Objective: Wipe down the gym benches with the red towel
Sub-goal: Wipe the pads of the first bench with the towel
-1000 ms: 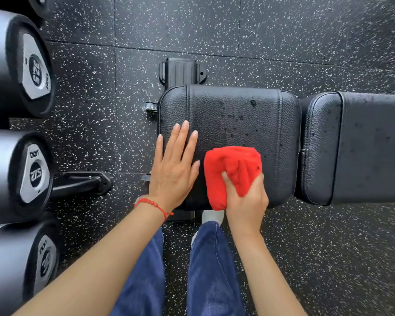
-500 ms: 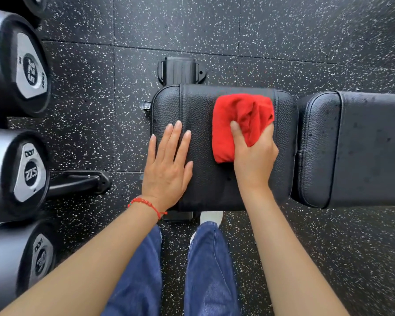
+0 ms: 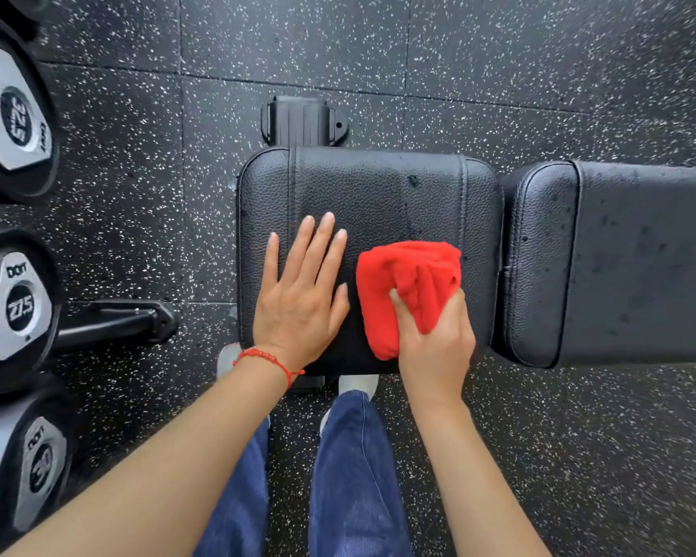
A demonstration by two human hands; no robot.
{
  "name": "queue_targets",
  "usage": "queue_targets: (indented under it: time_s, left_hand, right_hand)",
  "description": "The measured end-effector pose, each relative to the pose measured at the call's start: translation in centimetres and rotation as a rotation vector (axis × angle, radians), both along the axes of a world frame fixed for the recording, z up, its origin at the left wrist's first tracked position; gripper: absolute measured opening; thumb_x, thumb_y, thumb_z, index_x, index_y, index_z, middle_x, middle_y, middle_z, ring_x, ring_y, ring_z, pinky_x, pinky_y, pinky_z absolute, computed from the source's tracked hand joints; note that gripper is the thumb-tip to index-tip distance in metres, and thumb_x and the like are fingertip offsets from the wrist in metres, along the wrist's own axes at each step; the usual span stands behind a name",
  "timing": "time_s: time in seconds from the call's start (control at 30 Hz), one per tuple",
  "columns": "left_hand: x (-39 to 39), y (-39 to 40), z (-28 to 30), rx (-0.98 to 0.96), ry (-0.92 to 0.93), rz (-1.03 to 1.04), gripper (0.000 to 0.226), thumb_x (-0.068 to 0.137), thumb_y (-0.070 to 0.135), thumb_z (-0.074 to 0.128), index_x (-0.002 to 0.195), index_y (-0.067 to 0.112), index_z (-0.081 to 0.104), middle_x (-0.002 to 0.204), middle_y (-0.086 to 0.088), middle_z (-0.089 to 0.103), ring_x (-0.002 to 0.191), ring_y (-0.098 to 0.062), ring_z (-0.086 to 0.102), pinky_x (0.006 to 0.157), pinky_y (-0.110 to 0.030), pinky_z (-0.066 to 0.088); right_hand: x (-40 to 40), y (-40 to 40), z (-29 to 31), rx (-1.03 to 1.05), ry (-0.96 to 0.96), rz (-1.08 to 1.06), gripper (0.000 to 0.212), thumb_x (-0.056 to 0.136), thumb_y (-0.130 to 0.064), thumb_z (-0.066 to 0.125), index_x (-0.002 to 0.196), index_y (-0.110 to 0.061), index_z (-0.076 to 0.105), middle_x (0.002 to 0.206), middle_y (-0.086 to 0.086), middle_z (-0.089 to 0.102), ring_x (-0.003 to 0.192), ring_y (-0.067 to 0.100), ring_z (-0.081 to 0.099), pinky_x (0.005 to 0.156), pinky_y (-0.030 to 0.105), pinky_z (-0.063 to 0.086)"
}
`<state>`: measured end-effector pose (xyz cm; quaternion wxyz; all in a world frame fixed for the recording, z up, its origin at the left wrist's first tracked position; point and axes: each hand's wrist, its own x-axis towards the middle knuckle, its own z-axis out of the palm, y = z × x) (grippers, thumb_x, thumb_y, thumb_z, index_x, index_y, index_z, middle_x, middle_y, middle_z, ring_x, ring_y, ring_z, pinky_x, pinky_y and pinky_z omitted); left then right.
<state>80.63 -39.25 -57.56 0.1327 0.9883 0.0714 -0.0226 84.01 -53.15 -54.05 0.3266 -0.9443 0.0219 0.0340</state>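
Note:
A black padded bench seat pad (image 3: pixel 370 186) lies below me, with the longer back pad (image 3: pixel 635 259) adjoining it on the right. My right hand (image 3: pixel 434 339) grips a bunched red towel (image 3: pixel 402 283) and presses it on the near right part of the seat pad. My left hand (image 3: pixel 298 299) rests flat on the pad's near left part, fingers straight, a red string bracelet on its wrist. Dark wet spots show on both pads.
Large dumbbells (image 3: pixel 17 303) sit on a rack along the left edge, and a rack foot (image 3: pixel 117 323) sticks out toward the bench. The bench's black base bracket (image 3: pixel 302 120) shows beyond the seat. My legs and shoes (image 3: pixel 358 383) stand at the near edge on speckled rubber floor.
My right hand has pulled the towel from the far edge of the seat pad back to the near edge. My left hand has stayed flat in place.

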Motion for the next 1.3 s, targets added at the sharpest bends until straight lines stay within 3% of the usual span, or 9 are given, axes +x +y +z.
queue_targets:
  time_s: [0.27,0.6,0.7,0.8,0.9,0.97,1.1,1.17,1.3]
  left_hand:
    - [0.0,0.0,-0.1,0.011,-0.014,0.006,0.056,0.089,0.029,0.039,0.141,0.008,0.036,0.149,-0.01,0.03,0.139,-0.025,0.024,0.112,-0.05,0.014]
    - [0.1,-0.1,-0.1,0.029,-0.017,0.008,0.055,0.089,0.028,0.038,0.14,0.008,0.038,0.149,-0.01,0.032,0.138,-0.026,0.026,0.112,-0.05,0.015]
    - [0.0,-0.2,-0.2,0.028,-0.024,0.01,0.055,0.09,0.029,0.038,0.14,0.008,0.038,0.149,-0.01,0.031,0.138,-0.025,0.026,0.112,-0.05,0.015]
    - [-0.1,-0.3,-0.2,0.023,-0.023,0.015,0.055,0.09,0.029,0.038,0.141,0.008,0.037,0.149,-0.009,0.03,0.139,-0.025,0.025,0.112,-0.049,0.014]
    - [0.0,-0.2,-0.2,0.029,-0.03,0.015,0.055,0.089,0.029,0.038,0.141,0.008,0.038,0.149,-0.009,0.03,0.139,-0.024,0.025,0.113,-0.049,0.014]
    - [-0.1,-0.2,-0.2,0.029,-0.033,0.017,0.055,0.089,0.028,0.039,0.141,0.008,0.038,0.149,-0.009,0.031,0.139,-0.024,0.025,0.113,-0.049,0.014]
    - [0.0,-0.2,-0.2,0.034,-0.044,0.017,0.055,0.089,0.028,0.039,0.14,0.008,0.039,0.149,-0.009,0.031,0.138,-0.024,0.025,0.113,-0.049,0.014]
    - [-0.1,-0.2,-0.3,0.041,-0.047,0.015,0.055,0.089,0.028,0.039,0.14,0.008,0.038,0.149,-0.009,0.031,0.138,-0.024,0.025,0.113,-0.049,0.013]
    - [-0.1,-0.2,-0.4,0.047,-0.04,0.014,0.055,0.089,0.028,0.039,0.141,0.008,0.038,0.149,-0.009,0.03,0.139,-0.024,0.024,0.113,-0.049,0.012]
  right_hand:
    - [7.5,2.8,-0.5,0.052,-0.114,-0.038,0.05,0.081,-0.032,0.067,0.105,0.009,0.052,0.099,0.025,0.061,0.093,0.036,0.057,0.078,0.031,0.034]
    - [-1.9,-2.6,0.5,0.024,0.031,-0.036,0.039,0.072,-0.019,0.074,0.09,0.007,0.051,0.08,0.026,0.061,0.072,0.039,0.061,0.067,0.028,0.035]
    - [-1.8,-2.9,0.5,0.041,0.062,-0.073,0.043,0.073,-0.032,0.069,0.087,0.004,0.05,0.081,0.022,0.061,0.073,0.036,0.059,0.064,0.023,0.031]
    - [-0.1,-2.2,0.4,0.067,0.092,-0.114,0.057,0.075,-0.04,0.067,0.107,0.004,0.051,0.103,0.022,0.062,0.095,0.035,0.058,0.077,0.025,0.035]
    - [2.7,-1.3,0.5,0.127,0.044,-0.115,0.077,0.078,-0.037,0.068,0.138,-0.007,0.029,0.136,0.017,0.047,0.121,0.024,0.045,0.091,0.011,0.028]
    - [5.1,-0.7,0.5,0.138,-0.008,-0.058,0.08,0.081,-0.036,0.065,0.143,-0.013,0.02,0.141,0.014,0.041,0.124,0.02,0.04,0.091,0.011,0.027]
    - [7.4,-0.3,0.5,0.078,-0.067,0.053,0.056,0.084,-0.029,0.063,0.131,-0.008,0.042,0.115,0.019,0.057,0.103,0.021,0.047,0.084,0.026,0.033]
    - [6.7,-0.8,0.3,0.074,-0.06,0.034,0.049,0.084,-0.026,0.064,0.125,-0.004,0.048,0.106,0.02,0.059,0.097,0.027,0.052,0.082,0.026,0.034]
    - [2.2,-2.4,0.3,0.071,-0.025,-0.016,0.048,0.082,-0.023,0.065,0.12,0.002,0.051,0.103,0.022,0.059,0.094,0.018,0.047,0.081,0.021,0.035]
